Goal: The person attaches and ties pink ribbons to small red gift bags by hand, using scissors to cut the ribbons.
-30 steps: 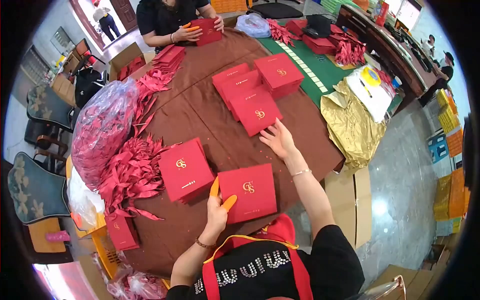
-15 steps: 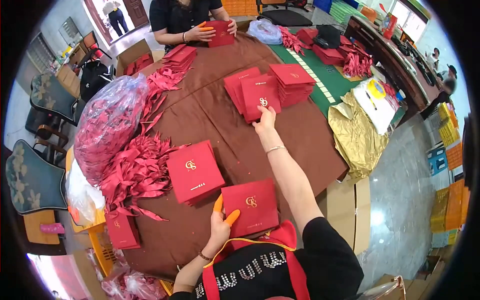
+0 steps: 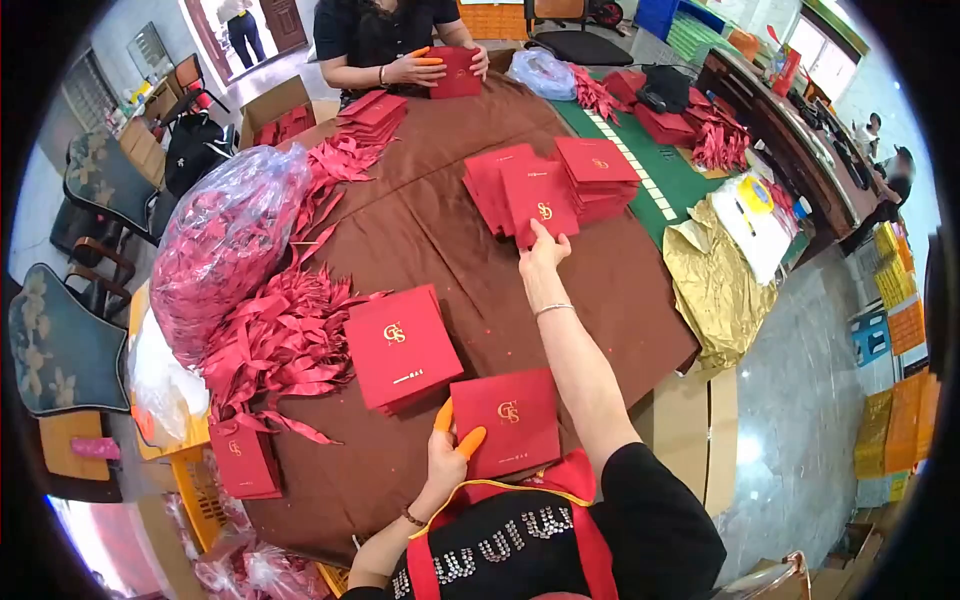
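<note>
My left hand (image 3: 453, 452), with orange covers on its thumb and a finger, grips a flat red square packet (image 3: 512, 425) with gold lettering close to my body. Reaching forward, my right hand (image 3: 545, 250) has its fingers curled over the near edge of another red packet (image 3: 538, 190). That packet lies across a fanned group of red packets (image 3: 483, 190), beside a taller stack (image 3: 603, 165). Left of the packet in my left hand sits a further red stack (image 3: 402, 350) on the brown cloth (image 3: 420, 260).
Red ribbons (image 3: 280, 340) and a clear bag (image 3: 225, 240) of them cover the table's left side. A co-worker's hands (image 3: 420, 68) hold a red packet across the table. Gold wrapping (image 3: 715, 290) lies at the right edge. A small red stack (image 3: 243, 460) sits near left.
The view has shifted slightly, so the table appears a little to the right and lower. My right hand stays at the far packet, its fingers slightly nearer the edge. My left hand keeps its packet.
</note>
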